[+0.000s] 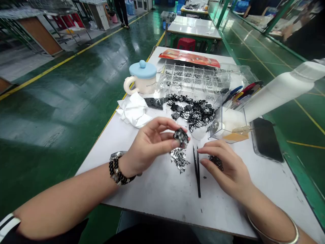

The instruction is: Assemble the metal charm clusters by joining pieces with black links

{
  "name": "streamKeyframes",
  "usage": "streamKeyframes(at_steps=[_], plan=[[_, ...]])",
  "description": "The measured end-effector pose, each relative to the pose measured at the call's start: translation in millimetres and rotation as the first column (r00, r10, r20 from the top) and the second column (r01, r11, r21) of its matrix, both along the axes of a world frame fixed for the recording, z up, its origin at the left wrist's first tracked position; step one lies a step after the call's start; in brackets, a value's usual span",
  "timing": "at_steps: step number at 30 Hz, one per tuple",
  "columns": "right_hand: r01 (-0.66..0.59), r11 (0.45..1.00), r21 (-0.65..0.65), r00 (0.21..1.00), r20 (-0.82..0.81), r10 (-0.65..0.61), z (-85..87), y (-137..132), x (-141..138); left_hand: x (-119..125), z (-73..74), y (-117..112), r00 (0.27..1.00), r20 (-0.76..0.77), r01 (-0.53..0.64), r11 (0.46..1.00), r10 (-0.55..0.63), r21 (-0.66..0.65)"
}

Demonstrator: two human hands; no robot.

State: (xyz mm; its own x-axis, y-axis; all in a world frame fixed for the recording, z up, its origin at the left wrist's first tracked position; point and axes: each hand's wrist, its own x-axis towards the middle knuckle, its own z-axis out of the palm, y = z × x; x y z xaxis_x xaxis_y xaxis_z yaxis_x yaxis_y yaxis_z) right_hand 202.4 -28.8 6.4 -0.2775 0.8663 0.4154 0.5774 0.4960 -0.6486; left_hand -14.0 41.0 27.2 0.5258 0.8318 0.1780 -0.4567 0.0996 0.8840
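Note:
My left hand [149, 144] is raised over the white table [157, 189], its fingers pinched on a small cluster of black and silver parts [181, 136]. A little heap of the same parts [179, 159] lies just below it. My right hand [224, 167] rests low on the table with curled fingers over another small dark bunch of parts [216, 161]. Black tweezers [197, 171] lie between the two hands. A larger pile of black parts [195, 110] sits farther back.
A clear compartment tray [193, 79] with small parts stands behind the pile, an orange packet [189, 57] beyond it. A cream mug with a blue lid [142, 79] and white cloth [133, 110] lie left. A white bottle [279, 89], pens and a black phone [266, 139] are right.

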Motion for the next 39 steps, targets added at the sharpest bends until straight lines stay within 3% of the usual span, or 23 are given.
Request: streamKeyframes(at_steps=[3, 6, 13, 18, 25, 29, 33, 36, 39], plan=[[-0.103, 0.989, -0.108, 0.969, 0.212, 0.124, 5.3, 2, -14, -8, 7.4, 16, 0.983, 0.023, -0.183, 0.981, 0.182, 0.07], [-0.159, 0.967, -0.199, 0.892, 0.391, 0.227, 9.0, 14, -34, -15, 9.3, 30, 0.964, 0.03, -0.267, 0.963, 0.266, 0.031], [-0.207, 0.945, -0.252, 0.854, 0.424, 0.301, -0.2, 60, -90, -17, 5.1, 35, 0.98, 0.008, -0.198, 0.979, 0.198, -0.038], [-0.231, 0.937, -0.261, 0.827, 0.455, 0.331, -12.9, 79, -111, -16, 5.4, 32, 0.981, 0.031, -0.192, 0.98, 0.193, -0.054], [-0.319, 0.928, -0.192, 0.799, 0.473, 0.372, -12.6, 81, -108, -16, 5.7, 32, 0.982, 0.048, -0.176, 0.978, 0.182, -0.112], [-0.316, 0.947, -0.063, 0.837, 0.451, 0.309, -10.0, 75, -99, -14, 7.7, 29, 0.989, 0.077, -0.106, 0.968, 0.126, -0.229], [-0.333, 0.939, 0.087, 0.866, 0.423, 0.268, -10.0, 66, -95, -15, 10.0, 26, 0.995, 0.091, -0.027, 0.965, 0.052, -0.261], [-0.316, 0.934, 0.168, 0.903, 0.356, 0.242, -0.3, 54, -87, -16, 10.5, 24, 0.996, 0.092, 0.031, 0.96, -0.005, -0.278], [-0.274, 0.941, 0.198, 0.943, 0.246, 0.223, 21.8, 36, -68, -14, 9.0, 19, 0.989, 0.126, 0.113, 0.941, -0.076, -0.32]])
